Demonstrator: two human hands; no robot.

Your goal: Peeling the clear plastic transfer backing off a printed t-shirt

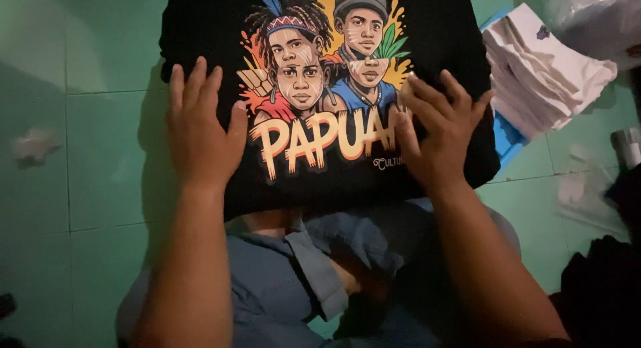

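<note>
A folded black T-shirt [434,34] with a colourful printed design lies at the centre and toward 12 o'clock, on the green tiled floor [100,154] and partly over the person's lap. The left hand [200,131] rests flat and open on its 9 o'clock side; the right hand [437,131] presses flat, fingers spread, at 3 o'clock. A stack of white folded cloth [541,71] sits at 2 o'clock.

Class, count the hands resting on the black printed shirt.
2. The left hand lies flat on the shirt left of the print; the right hand lies on the print's right edge.
</note>
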